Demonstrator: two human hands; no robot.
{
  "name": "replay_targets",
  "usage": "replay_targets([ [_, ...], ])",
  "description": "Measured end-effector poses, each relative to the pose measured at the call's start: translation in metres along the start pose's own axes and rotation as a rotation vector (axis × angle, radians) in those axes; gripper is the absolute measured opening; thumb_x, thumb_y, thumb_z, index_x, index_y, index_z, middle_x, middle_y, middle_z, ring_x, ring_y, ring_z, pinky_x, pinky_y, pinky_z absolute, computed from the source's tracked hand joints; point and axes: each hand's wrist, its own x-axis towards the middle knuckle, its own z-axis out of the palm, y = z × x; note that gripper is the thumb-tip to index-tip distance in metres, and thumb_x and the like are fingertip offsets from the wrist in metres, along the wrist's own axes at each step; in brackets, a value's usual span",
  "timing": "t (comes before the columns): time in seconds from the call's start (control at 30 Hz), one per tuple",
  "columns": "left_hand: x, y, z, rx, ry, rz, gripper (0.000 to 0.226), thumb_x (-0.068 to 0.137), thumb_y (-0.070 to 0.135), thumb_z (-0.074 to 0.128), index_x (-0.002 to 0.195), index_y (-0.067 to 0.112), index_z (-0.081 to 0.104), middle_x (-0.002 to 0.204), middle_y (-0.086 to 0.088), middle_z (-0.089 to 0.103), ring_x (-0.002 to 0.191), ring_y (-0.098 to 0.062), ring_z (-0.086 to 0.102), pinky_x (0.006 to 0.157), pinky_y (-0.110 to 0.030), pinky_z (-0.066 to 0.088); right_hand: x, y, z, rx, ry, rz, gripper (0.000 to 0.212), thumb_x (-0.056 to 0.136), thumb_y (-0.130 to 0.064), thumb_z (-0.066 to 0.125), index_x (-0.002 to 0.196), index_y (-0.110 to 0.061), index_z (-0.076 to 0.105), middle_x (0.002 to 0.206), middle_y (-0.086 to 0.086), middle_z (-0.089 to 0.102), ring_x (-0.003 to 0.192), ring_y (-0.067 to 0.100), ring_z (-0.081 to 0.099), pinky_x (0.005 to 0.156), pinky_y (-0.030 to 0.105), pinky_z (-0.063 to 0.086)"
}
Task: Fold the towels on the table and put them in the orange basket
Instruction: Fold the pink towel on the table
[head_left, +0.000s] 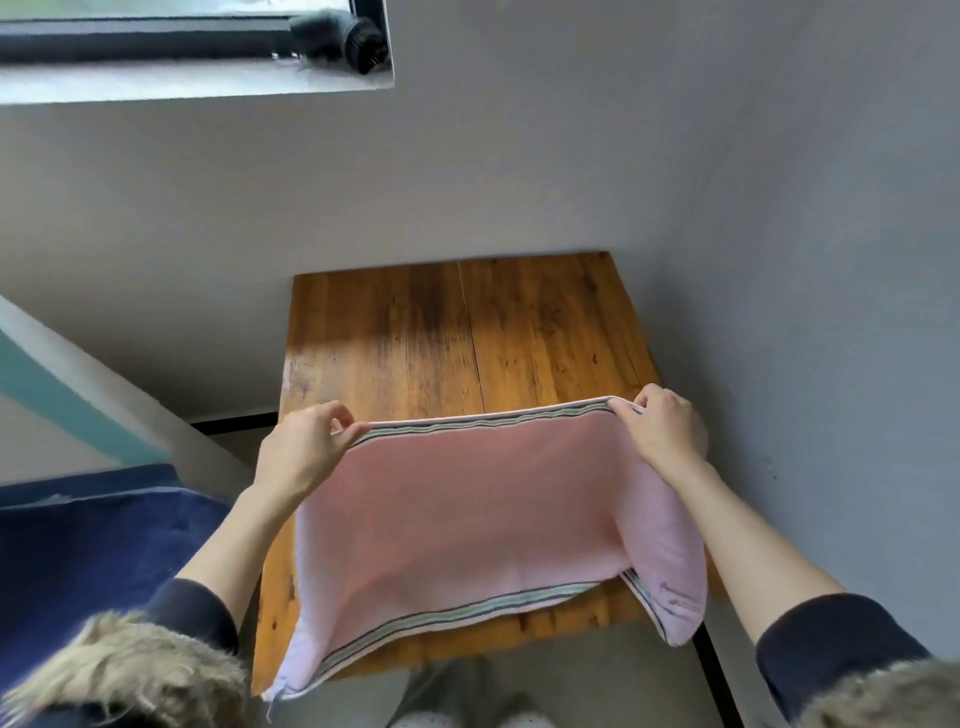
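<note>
A pink towel (483, 514) of soft, matte weave, bordered at each short end by a band of grey, green and white stripes, is held over a wooden table (467, 332). The left hand (301, 452) pinches one far corner between thumb and curled fingers; the right hand (665, 431) pinches the other, so the striped far hem runs taut between the two grips. Below the grips the cloth sags toward the person, its near striped hem hanging over the table's near edge, and the corner beneath the right hand folds under, though whether it touches the wood cannot be told. Beyond the grips the planked tabletop, glossy and dark-streaked, lies bare up to a grey wall (571, 156). Outward of the left hand lies dark blue fabric (93, 540). Both forearms emerge from dark, fur-trimmed sleeves (831, 654).
</note>
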Motion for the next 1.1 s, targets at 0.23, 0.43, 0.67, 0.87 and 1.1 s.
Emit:
replay_targets([
  [0.23, 0.079, 0.011, 0.025, 0.026, -0.028, 0.051, 0.022, 0.09, 0.034, 0.058, 0.091, 0.014, 0.066, 0.099, -0.008, 0.067, 0.091, -0.027, 0.061, 0.064, -0.029, 0.041, 0.072, -0.011, 0.027, -0.104, -0.012, -0.029, 0.043, 0.092, -0.043, 0.051, 0.097, -0.002, 0.062, 0.101, 0.017, 0.064, 0.094, 0.034, 0.056, 0.081, 0.037, 0.041],
  [0.43, 0.135, 0.02, 0.054, 0.037, 0.033, 0.009, 0.02, 0.09, 0.026, 0.058, 0.092, 0.009, 0.067, 0.096, -0.012, 0.061, 0.093, -0.032, 0.057, 0.071, -0.037, 0.042, 0.143, -0.014, 0.055, -0.114, -0.018, -0.109, 0.037, 0.094, -0.037, 0.051, 0.097, -0.002, 0.063, 0.102, 0.018, 0.064, 0.095, 0.035, 0.055, 0.082, 0.039, 0.04],
  [0.67, 0.141, -0.005, 0.093, -0.081, -0.052, -0.067, 0.035, 0.091, 0.008, 0.05, 0.125, 0.01, 0.055, 0.127, -0.014, 0.052, 0.116, -0.03, 0.048, 0.092, -0.039, 0.041, 0.16, -0.018, 0.102, 0.043, -0.195, -0.062, 0.037, 0.095, -0.019, 0.048, 0.129, -0.006, 0.049, 0.133, 0.016, 0.048, 0.122, 0.032, 0.042, 0.1, 0.042, 0.036],
  [0.87, 0.102, -0.05, 0.128, -0.103, -0.164, -0.167, 0.036, 0.092, 0.002, 0.046, 0.128, 0.005, 0.052, 0.133, -0.016, 0.051, 0.121, -0.031, 0.047, 0.101, -0.038, 0.037, 0.109, -0.054, 0.164, 0.055, -0.3, -0.269, 0.044, 0.089, -0.027, 0.046, 0.121, 0.0, 0.057, 0.131, 0.022, 0.052, 0.124, 0.039, 0.045, 0.105, 0.045, 0.034],
  [1.1, 0.099, -0.08, 0.163, -0.017, -0.175, 0.024, 0.045, 0.096, 0.018, 0.033, 0.136, 0.001, 0.043, 0.146, -0.018, 0.036, 0.136, -0.034, 0.033, 0.111, -0.045, 0.029, 0.058, -0.12, 0.232, -0.046, -0.253, -0.423, 0.06, 0.081, -0.045, 0.038, 0.129, -0.013, 0.054, 0.139, 0.016, 0.048, 0.127, 0.035, 0.046, 0.099, 0.064, 0.03],
])
